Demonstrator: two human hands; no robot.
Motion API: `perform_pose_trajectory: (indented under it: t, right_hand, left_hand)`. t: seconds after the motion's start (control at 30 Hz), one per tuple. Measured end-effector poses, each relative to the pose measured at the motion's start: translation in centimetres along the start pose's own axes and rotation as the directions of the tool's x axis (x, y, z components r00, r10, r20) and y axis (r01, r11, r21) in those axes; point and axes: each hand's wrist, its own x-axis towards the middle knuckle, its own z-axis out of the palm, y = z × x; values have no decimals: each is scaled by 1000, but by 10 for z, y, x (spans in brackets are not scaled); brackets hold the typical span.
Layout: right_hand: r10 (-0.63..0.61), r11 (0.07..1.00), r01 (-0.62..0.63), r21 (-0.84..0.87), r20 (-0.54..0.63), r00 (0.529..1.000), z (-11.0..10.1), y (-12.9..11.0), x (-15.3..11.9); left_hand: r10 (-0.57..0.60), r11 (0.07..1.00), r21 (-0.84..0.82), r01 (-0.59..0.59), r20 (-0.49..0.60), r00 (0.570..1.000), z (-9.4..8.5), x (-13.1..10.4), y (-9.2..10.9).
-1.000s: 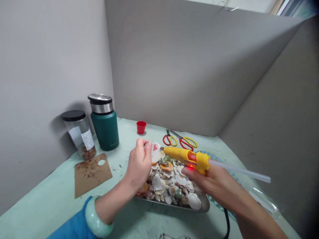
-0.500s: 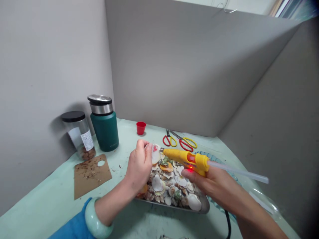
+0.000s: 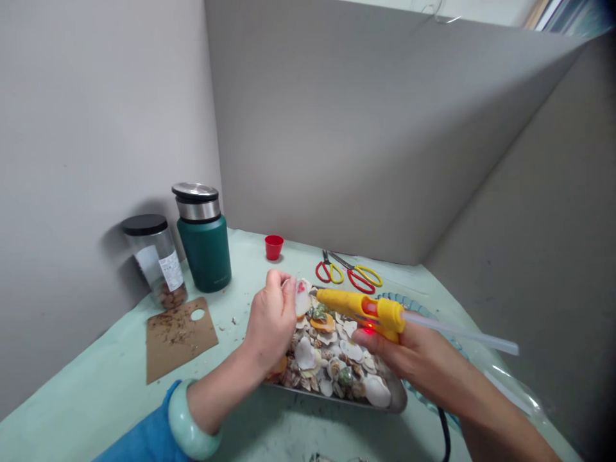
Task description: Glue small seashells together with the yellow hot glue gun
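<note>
My left hand (image 3: 273, 314) pinches a pale shell (image 3: 302, 299) with a small red mark on its face, held above the tray. In my right hand (image 3: 409, 350) is a yellow hot glue gun (image 3: 359, 305), its red light on and a clear glue stick (image 3: 462, 330) sticking out at the back. The gun's nozzle points left, close to the shell; whether they touch I cannot tell. Beneath both hands lies a metal tray (image 3: 337, 401) heaped with white, orange, green and brown seashells (image 3: 353, 350). Fingers of the right hand are partly hidden by the gun.
At the left stand a dark green flask (image 3: 205, 253), a clear jar with black lid (image 3: 158, 263) and a brown board (image 3: 180, 346) with crumbs. A red cup (image 3: 274, 248) and two scissors (image 3: 360, 279) lie behind the tray. A blue scalloped plate (image 3: 409, 305) and black cord (image 3: 443, 433) are at right.
Both hands hold nearly the same pose. The whole view has shifted slightly, and the shell and glue gun nozzle remain close together.
</note>
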Motion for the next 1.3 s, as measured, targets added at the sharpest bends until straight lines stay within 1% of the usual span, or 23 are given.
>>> perform_pose_trajectory:
  t: [0.1,0.27,0.47,0.6,0.8,0.9,1.0,1.13,1.3]
  right_hand:
    - [6,1000,-7,31,19,1000,0,0,0]
    - [33,998,-32,54,-15,999,0,-3,-1]
    - [-4,1000,4,5,-14,1000,0,-1,0]
    - [-21,1000,21,-8,8,1000,-1,0,0]
    - [13,1000,-13,16,-17,1000,0,-2,-1]
    - [0,1000,0,10,-25,1000,0,-2,-1]
    - [-14,1000,14,-2,-8,1000,0,-1,0]
    - [7,1000,-7,-2,6,1000,0,0,1]
    - [-34,999,34,-34,-1,999,-1,-1,0]
  left_hand:
    - [-3,1000,6,3,-2,1000,0,0,0]
    - [-9,1000,3,9,19,1000,-1,0,2]
    - [-20,1000,0,20,8,1000,0,0,1]
    - [-19,1000,-8,19,10,1000,0,1,0]
    - [-5,999,-49,6,19,1000,0,0,1]
    - [-9,999,-53,10,21,1000,0,0,0]
    - [-15,999,-50,16,17,1000,1,1,0]
    - [-9,998,-63,11,34,999,0,0,0]
    - [-5,998,-63,7,19,1000,1,1,-2]
